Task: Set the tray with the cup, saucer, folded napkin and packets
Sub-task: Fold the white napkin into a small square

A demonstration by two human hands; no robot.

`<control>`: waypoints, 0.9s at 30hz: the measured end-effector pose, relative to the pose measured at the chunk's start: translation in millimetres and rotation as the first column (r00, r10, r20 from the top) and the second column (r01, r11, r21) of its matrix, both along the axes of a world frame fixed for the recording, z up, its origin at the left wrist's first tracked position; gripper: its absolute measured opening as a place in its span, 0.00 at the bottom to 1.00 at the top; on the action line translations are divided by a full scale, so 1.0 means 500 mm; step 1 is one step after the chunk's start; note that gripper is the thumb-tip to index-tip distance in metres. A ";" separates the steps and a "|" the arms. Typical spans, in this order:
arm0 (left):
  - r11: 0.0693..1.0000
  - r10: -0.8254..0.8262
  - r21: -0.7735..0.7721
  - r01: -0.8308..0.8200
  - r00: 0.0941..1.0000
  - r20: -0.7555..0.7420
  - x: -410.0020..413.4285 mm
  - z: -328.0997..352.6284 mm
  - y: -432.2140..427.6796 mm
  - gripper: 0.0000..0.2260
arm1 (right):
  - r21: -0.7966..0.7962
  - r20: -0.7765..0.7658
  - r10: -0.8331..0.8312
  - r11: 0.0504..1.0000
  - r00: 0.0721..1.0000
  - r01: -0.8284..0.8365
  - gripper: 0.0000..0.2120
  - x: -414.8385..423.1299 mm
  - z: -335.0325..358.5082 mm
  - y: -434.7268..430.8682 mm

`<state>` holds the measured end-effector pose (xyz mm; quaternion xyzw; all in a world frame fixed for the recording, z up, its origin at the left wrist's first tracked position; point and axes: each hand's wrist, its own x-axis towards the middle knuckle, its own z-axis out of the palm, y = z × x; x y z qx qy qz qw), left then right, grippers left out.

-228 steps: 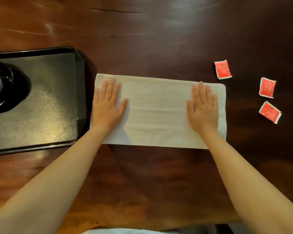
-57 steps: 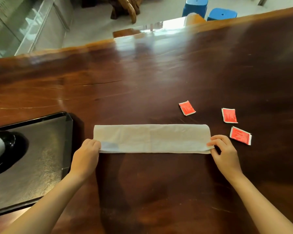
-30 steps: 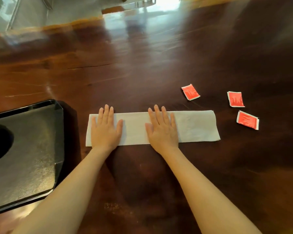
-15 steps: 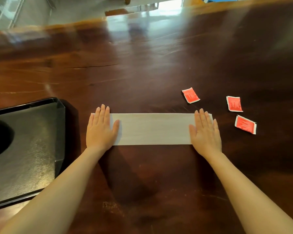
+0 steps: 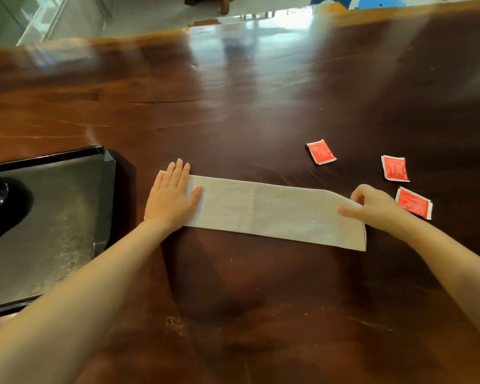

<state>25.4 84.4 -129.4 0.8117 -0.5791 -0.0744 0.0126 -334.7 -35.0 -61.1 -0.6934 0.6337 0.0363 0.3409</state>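
A white napkin [image 5: 272, 212], folded into a long strip, lies across the dark wooden table. My left hand [image 5: 171, 199] presses flat on its left end with fingers spread. My right hand [image 5: 374, 206] pinches the strip's right end, which is lifted and curling over. Three red packets lie to the right: one [image 5: 321, 151] behind the napkin, one [image 5: 395, 168] further right, one [image 5: 414, 203] just beside my right hand. The black tray [image 5: 67, 217] sits at the left. A black saucer [image 5: 0, 206] rests on it at the frame's edge; the cup is mostly out of view.
The table's far edge [image 5: 233, 29] runs across the top, with floor and blue stools [image 5: 377, 1] beyond it. Bare wood stretches behind and in front of the napkin.
My right hand went from lying flat on the napkin's right end to pinching and lifting it. My left hand stays pressed on the left end. The camera has tilted up slightly.
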 end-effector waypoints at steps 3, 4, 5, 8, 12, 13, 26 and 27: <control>1.000 -0.015 0.015 0.016 0.999 -0.031 -0.002 0.012 0.003 0.29 | 0.146 0.173 -0.227 0.968 0.958 0.203 0.14 -0.001 0.017 0.024; 1.000 -0.026 -0.013 0.025 0.999 -0.039 -0.011 0.020 0.006 0.28 | 0.175 0.202 -0.277 0.954 0.939 0.243 0.15 -0.002 0.022 0.034; 0.997 -0.045 -0.067 0.041 0.997 -0.066 -0.028 0.031 0.011 0.28 | 0.203 0.242 -0.317 0.941 0.917 0.271 0.15 0.000 0.032 0.044; 0.970 -0.150 -0.233 0.065 0.918 -0.366 -0.125 0.088 0.049 0.29 | 0.318 0.452 -0.426 0.898 0.784 0.305 0.15 0.019 0.078 0.068; 0.985 -0.074 -0.131 -0.113 0.408 -0.910 -0.279 0.205 0.099 0.23 | 0.382 0.663 -0.395 0.909 0.636 0.166 0.07 0.098 0.154 0.096; 0.977 -0.065 -0.124 -0.176 0.306 -0.950 -0.299 0.222 0.103 0.20 | 0.381 0.679 -0.376 0.915 0.631 0.136 0.05 0.125 0.167 0.104; 0.713 0.145 -0.261 -0.650 0.502 -0.853 -0.125 0.209 0.128 0.06 | 0.260 0.726 -0.154 0.964 0.670 -0.060 0.14 0.400 0.180 0.132; 0.703 0.184 -0.238 -0.670 0.495 -0.849 -0.098 0.198 0.124 0.06 | 0.180 0.710 -0.102 0.983 0.697 -0.040 0.15 0.409 0.170 0.130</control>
